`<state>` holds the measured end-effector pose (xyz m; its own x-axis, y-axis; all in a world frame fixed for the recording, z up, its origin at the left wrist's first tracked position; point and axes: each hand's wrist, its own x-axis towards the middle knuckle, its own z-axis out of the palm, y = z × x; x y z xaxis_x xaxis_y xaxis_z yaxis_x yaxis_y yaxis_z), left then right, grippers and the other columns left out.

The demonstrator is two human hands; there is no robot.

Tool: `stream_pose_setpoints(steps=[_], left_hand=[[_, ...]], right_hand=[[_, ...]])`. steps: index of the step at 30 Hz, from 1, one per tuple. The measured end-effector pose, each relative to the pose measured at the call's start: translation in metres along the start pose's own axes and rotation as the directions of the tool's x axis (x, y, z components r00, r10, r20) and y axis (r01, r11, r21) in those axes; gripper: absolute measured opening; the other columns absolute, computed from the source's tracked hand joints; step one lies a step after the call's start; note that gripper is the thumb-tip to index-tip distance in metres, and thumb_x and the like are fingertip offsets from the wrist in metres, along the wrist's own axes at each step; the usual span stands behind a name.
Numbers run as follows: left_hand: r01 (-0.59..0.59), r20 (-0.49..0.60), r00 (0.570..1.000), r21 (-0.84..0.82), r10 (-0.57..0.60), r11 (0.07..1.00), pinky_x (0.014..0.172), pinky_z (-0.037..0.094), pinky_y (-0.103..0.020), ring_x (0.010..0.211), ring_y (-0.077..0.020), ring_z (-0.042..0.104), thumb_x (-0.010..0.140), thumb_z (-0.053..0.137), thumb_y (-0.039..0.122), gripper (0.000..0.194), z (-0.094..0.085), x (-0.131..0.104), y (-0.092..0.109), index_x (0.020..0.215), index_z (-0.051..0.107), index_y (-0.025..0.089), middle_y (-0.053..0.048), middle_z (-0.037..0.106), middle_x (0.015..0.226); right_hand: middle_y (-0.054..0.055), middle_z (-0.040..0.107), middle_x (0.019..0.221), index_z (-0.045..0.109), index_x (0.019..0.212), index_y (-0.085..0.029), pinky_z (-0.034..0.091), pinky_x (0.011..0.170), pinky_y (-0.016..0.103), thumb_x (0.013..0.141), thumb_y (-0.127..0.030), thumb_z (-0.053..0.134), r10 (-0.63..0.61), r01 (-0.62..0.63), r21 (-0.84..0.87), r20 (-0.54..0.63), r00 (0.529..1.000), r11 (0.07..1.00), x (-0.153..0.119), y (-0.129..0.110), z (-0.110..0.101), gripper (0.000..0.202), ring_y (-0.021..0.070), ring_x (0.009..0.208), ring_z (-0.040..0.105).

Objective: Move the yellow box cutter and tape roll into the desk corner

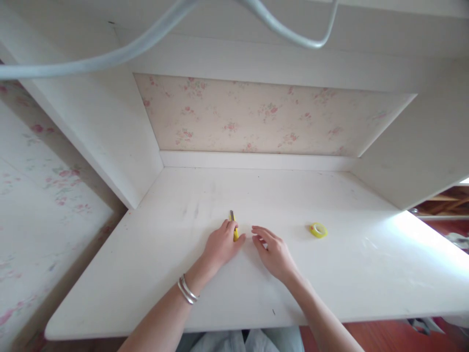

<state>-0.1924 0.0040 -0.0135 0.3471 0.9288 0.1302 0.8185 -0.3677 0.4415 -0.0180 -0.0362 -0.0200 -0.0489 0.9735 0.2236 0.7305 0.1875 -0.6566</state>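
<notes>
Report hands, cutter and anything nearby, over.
Left hand gripping yellow cutter, dark tip forward. Right hand open beside it. Tape roll lies right of both hands.

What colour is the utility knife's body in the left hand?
Yellow; the utility knife shows in the head view, the only one here.

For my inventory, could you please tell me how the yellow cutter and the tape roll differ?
The yellow cutter is long and narrow, while the tape roll is a ring with an open middle. The yellow cutter is held in the left hand, which partly covers it; the tape roll lies untouched on the desk. The yellow cutter ends in a dark grey tip, while the tape roll shows a small red patch. Both are mainly yellow.
</notes>
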Motion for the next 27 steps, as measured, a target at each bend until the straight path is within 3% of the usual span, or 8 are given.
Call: stream_pose_setpoints(steps=[3, 7, 10, 13, 16, 21, 24, 27], left_hand=[[0.003, 0.015, 1.0, 0.076, -0.004, 0.997, 0.071, 0.046, -0.027, 0.086, -0.0188, 0.062, 0.085, 0.052, 0.033, 0.025, 0.002, -0.002, 0.002, 0.108, 0.05, 0.022, -0.006, 0.058, 0.105], [0.043, 0.02, 0.999, 0.192, -0.048, 0.98, 0.07, 0.046, -0.028, 0.085, -0.0195, 0.063, 0.086, 0.047, 0.024, 0.024, -0.003, 0.005, -0.008, 0.11, 0.05, 0.022, -0.007, 0.059, 0.101], [0.084, -0.011, 0.996, 0.289, -0.084, 0.954, 0.069, 0.047, -0.031, 0.086, -0.0218, 0.063, 0.088, 0.042, 0.025, 0.025, -0.016, 0.019, -0.034, 0.113, 0.049, 0.022, -0.008, 0.059, 0.101], [0.126, -0.036, 0.992, 0.357, -0.121, 0.926, 0.071, 0.048, -0.034, 0.088, -0.0238, 0.062, 0.089, 0.039, 0.027, 0.028, -0.034, 0.038, -0.07, 0.114, 0.05, 0.022, -0.009, 0.06, 0.103], [0.204, -0.072, 0.979, 0.401, -0.191, 0.893, 0.073, 0.048, -0.035, 0.091, -0.0248, 0.062, 0.089, 0.036, 0.029, 0.029, -0.054, 0.054, -0.109, 0.113, 0.051, 0.021, -0.009, 0.061, 0.106], [0.299, -0.079, 0.953, 0.413, -0.293, 0.861, 0.075, 0.048, -0.034, 0.094, -0.0245, 0.062, 0.09, 0.036, 0.033, 0.03, -0.082, 0.065, -0.161, 0.112, 0.053, 0.021, -0.009, 0.06, 0.111], [0.328, -0.104, 0.944, 0.4, -0.313, 0.856, 0.075, 0.049, -0.033, 0.095, -0.0237, 0.062, 0.089, 0.039, 0.036, 0.032, -0.092, 0.063, -0.177, 0.116, 0.051, 0.022, -0.008, 0.058, 0.115], [0.324, -0.187, 0.944, 0.348, -0.273, 0.88, 0.079, 0.049, -0.034, 0.097, -0.0239, 0.061, 0.088, 0.044, 0.04, 0.037, -0.096, 0.053, -0.173, 0.119, 0.05, 0.021, -0.008, 0.055, 0.117]], right_hand=[[0.005, 0.063, 0.116, 0.062, 0.108, -0.025, 0.052, 0.079, 0.033, 0.09, -0.039, 0.042, 0.036, -0.063, -0.166, -0.159, 0.987, 0.984, -0.004, 0.038, -0.035, 0.03, 0.019, 0.088, 0.063], [0.008, 0.056, 0.124, 0.06, 0.116, -0.025, 0.043, 0.093, 0.044, 0.085, -0.047, 0.046, 0.005, -0.168, -0.503, -0.308, 0.951, 0.848, -0.01, 0.098, -0.095, 0.041, 0.0277, 0.107, 0.054], [0.011, 0.051, 0.129, 0.051, 0.128, -0.024, 0.041, 0.094, 0.046, 0.08, -0.054, 0.048, 0.112, -0.247, -0.572, -0.261, 0.959, 0.782, -0.017, 0.137, -0.121, 0.056, 0.0297, 0.109, 0.053], [0.008, 0.058, 0.121, 0.05, 0.128, -0.026, 0.047, 0.085, 0.038, 0.081, -0.053, 0.045, 0.217, -0.277, -0.512, -0.175, 0.96, 0.813, -0.023, 0.159, -0.125, 0.055, 0.0254, 0.1, 0.06], [0.005, 0.063, 0.112, 0.054, 0.121, -0.027, 0.049, 0.076, 0.034, 0.082, -0.054, 0.043, 0.266, -0.317, -0.468, -0.174, 0.948, 0.825, -0.023, 0.161, -0.117, 0.049, 0.023, 0.091, 0.062], [0.007, 0.066, 0.104, 0.057, 0.115, -0.025, 0.047, 0.079, 0.036, 0.079, -0.056, 0.045, 0.264, -0.324, -0.46, -0.191, 0.945, 0.827, -0.011, 0.147, -0.108, 0.048, 0.0252, 0.093, 0.06], [0.007, 0.067, 0.103, 0.059, 0.111, -0.025, 0.046, 0.079, 0.037, 0.078, -0.054, 0.047, 0.3, -0.363, -0.42, -0.212, 0.93, 0.832, 0.0, 0.136, -0.103, 0.045, 0.0267, 0.095, 0.06], [0.006, 0.067, 0.101, 0.06, 0.109, -0.027, 0.045, 0.082, 0.039, 0.075, -0.053, 0.055, 0.339, -0.387, -0.255, -0.214, 0.916, 0.886, 0.012, 0.111, -0.085, 0.043, 0.027, 0.097, 0.061]])
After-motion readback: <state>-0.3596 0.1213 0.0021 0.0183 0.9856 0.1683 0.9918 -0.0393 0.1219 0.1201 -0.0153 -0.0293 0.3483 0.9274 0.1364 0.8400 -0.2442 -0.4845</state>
